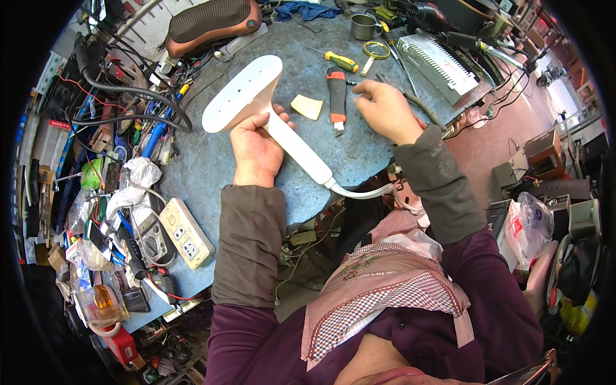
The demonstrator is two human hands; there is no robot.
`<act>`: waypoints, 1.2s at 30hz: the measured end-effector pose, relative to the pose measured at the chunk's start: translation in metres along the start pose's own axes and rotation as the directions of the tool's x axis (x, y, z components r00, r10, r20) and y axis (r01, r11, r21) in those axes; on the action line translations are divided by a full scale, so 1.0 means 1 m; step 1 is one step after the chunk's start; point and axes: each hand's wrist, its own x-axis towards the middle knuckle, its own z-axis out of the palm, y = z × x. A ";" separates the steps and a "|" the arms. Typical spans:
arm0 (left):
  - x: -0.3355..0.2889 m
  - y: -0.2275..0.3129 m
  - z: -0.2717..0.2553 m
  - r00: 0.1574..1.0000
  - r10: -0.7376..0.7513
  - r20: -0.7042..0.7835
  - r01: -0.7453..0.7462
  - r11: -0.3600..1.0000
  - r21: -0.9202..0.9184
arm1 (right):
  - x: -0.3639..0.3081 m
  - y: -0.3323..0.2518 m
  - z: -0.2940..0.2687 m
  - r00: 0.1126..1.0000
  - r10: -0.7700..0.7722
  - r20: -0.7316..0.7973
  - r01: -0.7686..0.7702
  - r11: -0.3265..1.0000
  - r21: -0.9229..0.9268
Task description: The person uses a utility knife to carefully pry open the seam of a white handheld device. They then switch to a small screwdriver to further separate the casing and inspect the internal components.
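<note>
My left hand (258, 146) is wrapped round the neck of a white handheld garment steamer (298, 151). Its broad oval head, with a few small holes, tilts up to the left, and a pale hose (359, 192) runs from the handle's lower end toward my body. My right hand (388, 110) is over the bench's right side with its fingers curled in. A small dark piece shows at its fingertips; what it belongs to is hidden. Just left of that hand lies a red and black utility knife (337, 99), and beside it a yellow paper slip (307, 106).
On the blue-grey bench (199, 163) lie a yellow screwdriver (341, 61), a magnifying glass (376, 51), a metal cup (365, 27) and a perforated metal power supply (437, 67). A power strip (186, 233), a multimeter (153, 240) and tangled cables crowd the left. A brown massage pillow (212, 25) stands behind.
</note>
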 end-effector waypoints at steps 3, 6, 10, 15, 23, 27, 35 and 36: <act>0.000 0.001 -0.001 1.000 0.013 0.009 -0.013 1.000 -0.004 | -0.002 -0.013 0.016 0.999 0.048 0.013 -0.046 0.992 -0.116; -0.001 0.003 -0.005 0.998 0.019 0.062 -0.018 1.000 -0.013 | 0.007 -0.025 0.021 0.990 0.101 0.095 -0.081 0.979 -0.189; -0.004 0.004 0.004 0.999 -0.016 0.051 0.019 0.999 -0.051 | 0.019 -0.025 0.018 0.946 0.248 0.210 -0.267 0.961 0.067; -0.008 0.001 0.007 0.983 -0.119 0.138 0.126 0.991 -0.046 | -0.002 -0.020 0.023 0.942 0.139 0.305 -0.325 0.601 0.730; -0.007 0.002 0.006 0.993 -0.114 0.032 0.111 0.991 0.074 | -0.024 -0.038 0.029 0.956 0.051 0.289 -0.292 0.274 0.916; -0.005 0.001 0.005 0.994 -0.109 0.033 0.107 0.993 0.048 | -0.028 -0.064 0.042 0.972 0.044 0.232 -0.235 0.087 0.968; 0.002 -0.001 -0.002 0.990 -0.099 0.099 0.105 0.993 -0.056 | -0.031 -0.058 0.068 0.984 -0.019 0.178 -0.169 0.234 0.957; 0.003 -0.002 -0.003 0.989 -0.102 0.108 0.109 0.992 -0.062 | -0.032 -0.057 0.070 0.984 -0.019 0.175 -0.165 0.249 0.954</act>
